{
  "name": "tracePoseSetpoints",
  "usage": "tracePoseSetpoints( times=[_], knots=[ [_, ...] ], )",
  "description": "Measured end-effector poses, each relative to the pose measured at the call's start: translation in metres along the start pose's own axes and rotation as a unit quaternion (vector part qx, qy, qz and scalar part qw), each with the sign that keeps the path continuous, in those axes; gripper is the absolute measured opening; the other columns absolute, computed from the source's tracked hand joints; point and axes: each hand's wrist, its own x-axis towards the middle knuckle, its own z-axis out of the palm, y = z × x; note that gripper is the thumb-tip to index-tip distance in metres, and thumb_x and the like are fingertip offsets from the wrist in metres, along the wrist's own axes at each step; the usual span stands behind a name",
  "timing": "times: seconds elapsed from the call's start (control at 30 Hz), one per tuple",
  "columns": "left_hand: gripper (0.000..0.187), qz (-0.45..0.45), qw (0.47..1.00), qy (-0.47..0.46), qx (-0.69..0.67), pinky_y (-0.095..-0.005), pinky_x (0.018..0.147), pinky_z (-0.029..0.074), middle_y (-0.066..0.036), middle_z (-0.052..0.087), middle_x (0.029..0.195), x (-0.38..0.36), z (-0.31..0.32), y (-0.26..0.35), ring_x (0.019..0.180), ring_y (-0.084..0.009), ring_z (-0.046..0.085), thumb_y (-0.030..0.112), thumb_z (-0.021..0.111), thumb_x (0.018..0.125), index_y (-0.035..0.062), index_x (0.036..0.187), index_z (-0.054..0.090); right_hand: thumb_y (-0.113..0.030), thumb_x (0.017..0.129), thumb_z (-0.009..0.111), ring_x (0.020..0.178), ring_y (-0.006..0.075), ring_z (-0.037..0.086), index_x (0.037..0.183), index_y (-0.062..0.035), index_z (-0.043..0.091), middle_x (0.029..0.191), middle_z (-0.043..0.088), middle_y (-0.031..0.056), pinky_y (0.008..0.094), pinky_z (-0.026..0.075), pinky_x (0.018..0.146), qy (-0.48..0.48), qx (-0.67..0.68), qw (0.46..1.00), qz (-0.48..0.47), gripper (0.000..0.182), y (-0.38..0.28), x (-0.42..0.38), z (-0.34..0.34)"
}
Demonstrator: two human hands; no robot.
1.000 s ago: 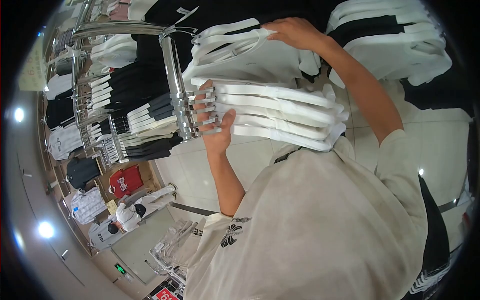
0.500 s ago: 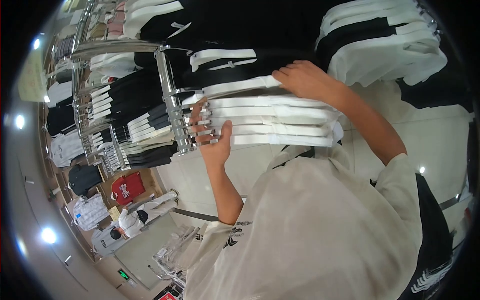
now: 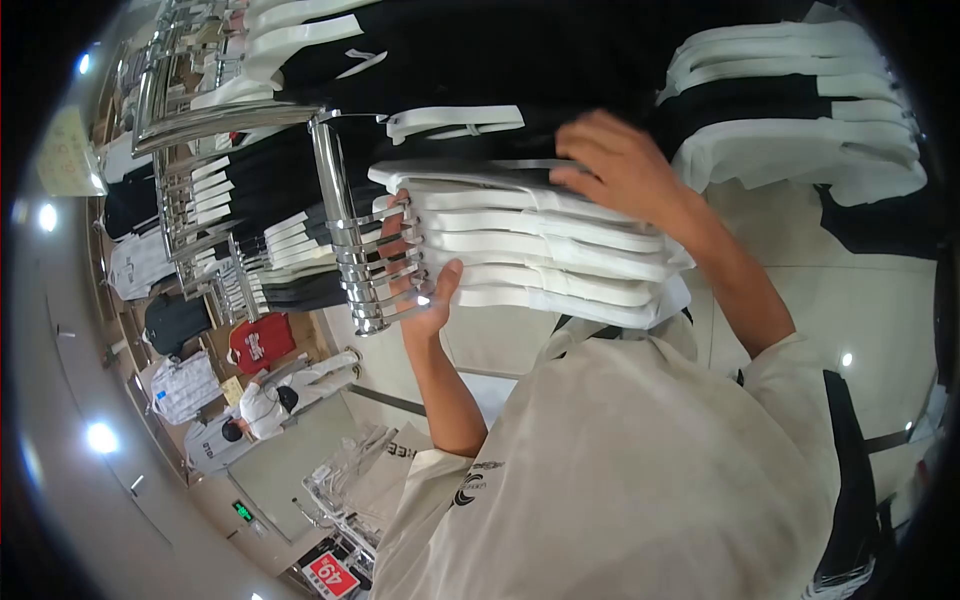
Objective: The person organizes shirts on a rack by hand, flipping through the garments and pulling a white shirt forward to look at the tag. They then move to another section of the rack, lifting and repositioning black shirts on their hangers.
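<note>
A row of white hangers (image 3: 490, 245) with white garments hangs from a chrome rail (image 3: 330, 190). My left hand (image 3: 425, 300) is wrapped round the hook ends of these hangers, thumb on the near side and fingers behind. Over the far side of the row is my right hand (image 3: 622, 170), slightly blurred, its fingers apart and apparently holding nothing. Its fingertips are close to the rearmost hanger of the row. Beyond that, another white hanger (image 3: 455, 122) carries a black garment (image 3: 540, 50).
More white and black garments hang at the upper right (image 3: 800, 150). Further racks of clothes (image 3: 210, 200) fill the left. A person in white (image 3: 265, 405) is in the background at lower left, near a red shirt (image 3: 262, 342). A red price sign (image 3: 330, 575) stands below.
My right hand has come off the rearmost white hanger and moved slightly right, its fingers lifted. That hanger has tilted. My left hand keeps its hold at the hooks.
</note>
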Motion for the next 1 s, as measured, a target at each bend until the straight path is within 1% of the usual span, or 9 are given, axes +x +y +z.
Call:
tracePoseSetpoints(
  times=[0.07, 0.13, 0.23, 0.33, 0.57, 0.73, 0.77, 0.83, 1.0],
  knots=[
    [0.092, -0.009, 1.000, 0.014, -0.010, -0.0436, 0.121, 0.029, -0.015, 0.039, 0.161, 0.000, 0.003, 0.006, 0.147, -0.0289, 0.036, -0.005, 0.074, 0.073, 0.0025, 0.155, 0.034, -0.030, 0.092, 0.073, 0.103, 0.0287, 0.063, 0.119, -0.0065, 0.070, 0.109, 0.069, 0.0088, 0.0421, 0.051, 0.092, 0.197, -0.105, 0.972, -0.074, 0.036, 0.003, 0.018, -0.001],
    [0.090, -0.010, 0.999, 0.032, -0.022, -0.0459, 0.123, 0.026, -0.017, 0.041, 0.159, 0.007, 0.010, 0.020, 0.148, -0.0313, 0.036, -0.004, 0.074, 0.071, 0.0016, 0.153, 0.037, -0.029, 0.092, 0.071, 0.104, 0.0293, 0.064, 0.116, -0.0085, 0.069, 0.109, 0.069, 0.0087, 0.0444, 0.050, 0.094, 0.169, -0.140, 0.975, -0.045, 0.032, 0.015, 0.032, 0.007],
    [0.074, 0.010, 0.996, 0.075, -0.055, -0.0407, 0.115, 0.037, -0.012, 0.050, 0.144, 0.012, 0.017, 0.026, 0.135, -0.0263, 0.046, -0.004, 0.077, 0.071, 0.0014, 0.139, 0.049, -0.031, 0.095, 0.068, 0.105, 0.0295, 0.066, 0.123, -0.0110, 0.068, 0.109, 0.070, 0.0078, 0.0458, 0.051, 0.096, 0.098, -0.143, 0.985, 0.010, 0.034, 0.041, 0.046, 0.020],
    [0.087, 0.022, 0.999, 0.044, -0.018, -0.0477, 0.123, 0.025, -0.020, 0.042, 0.158, 0.012, 0.013, 0.021, 0.147, -0.0344, 0.036, -0.002, 0.073, 0.071, 0.0003, 0.151, 0.039, -0.034, 0.098, 0.065, 0.101, 0.0302, 0.067, 0.124, -0.0110, 0.069, 0.108, 0.071, 0.0077, 0.0440, 0.053, 0.094, 0.127, -0.127, 0.984, 0.010, 0.035, 0.053, 0.053, 0.025],
    [0.071, 0.001, 0.995, 0.090, -0.031, -0.0405, 0.117, 0.033, -0.013, 0.047, 0.149, 0.022, 0.026, 0.027, 0.137, -0.0269, 0.044, -0.002, 0.073, 0.074, 0.0023, 0.140, 0.048, -0.038, 0.097, 0.065, 0.110, 0.0374, 0.067, 0.124, -0.0103, 0.069, 0.114, 0.070, 0.0136, 0.0472, 0.054, 0.097, -0.008, -0.016, 0.994, 0.112, 0.039, 0.032, 0.046, 0.000],
    [0.075, 0.023, 0.994, 0.101, -0.019, -0.0394, 0.116, 0.033, -0.013, 0.050, 0.147, 0.042, 0.022, 0.000, 0.134, -0.0257, 0.046, 0.000, 0.073, 0.078, 0.0008, 0.148, 0.045, -0.021, 0.091, 0.072, 0.095, 0.0324, 0.066, 0.108, -0.0041, 0.072, 0.096, 0.067, 0.0099, 0.0427, 0.055, 0.085, 0.207, -0.092, 0.974, 0.001, 0.024, 0.014, 0.013, -0.003],
    [0.081, 0.076, 0.994, 0.067, -0.030, -0.0434, 0.123, 0.023, -0.019, 0.039, 0.161, 0.049, 0.021, -0.005, 0.150, -0.0317, 0.035, -0.003, 0.066, 0.079, -0.0008, 0.154, 0.037, -0.017, 0.090, 0.072, 0.092, 0.0320, 0.065, 0.105, -0.0033, 0.072, 0.095, 0.067, 0.0097, 0.0423, 0.054, 0.082, 0.237, -0.067, 0.969, -0.003, 0.021, 0.007, -0.001, -0.009],
    [0.077, 0.064, 0.996, 0.067, -0.004, -0.0456, 0.123, 0.023, -0.020, 0.040, 0.160, 0.060, 0.018, -0.009, 0.150, -0.0341, 0.035, -0.002, 0.066, 0.079, -0.0014, 0.151, 0.040, -0.011, 0.088, 0.072, 0.085, 0.0314, 0.063, 0.100, -0.0017, 0.071, 0.093, 0.066, 0.0091, 0.0415, 0.052, 0.077, 0.293, -0.026, 0.956, -0.007, 0.015, -0.004, -0.030, -0.019],
    [0.061, -0.012, 0.993, 0.112, -0.038, -0.0336, 0.106, 0.038, -0.010, 0.051, 0.144, 0.086, 0.025, -0.023, 0.125, -0.0231, 0.049, 0.001, 0.069, 0.085, -0.0003, 0.142, 0.047, -0.008, 0.087, 0.068, 0.082, 0.0343, 0.061, 0.088, -0.0045, 0.065, 0.087, 0.063, 0.0120, 0.0449, 0.050, 0.071, 0.213, -0.004, 0.963, 0.167, 0.005, 0.011, -0.142, 0.009]
  ],
)
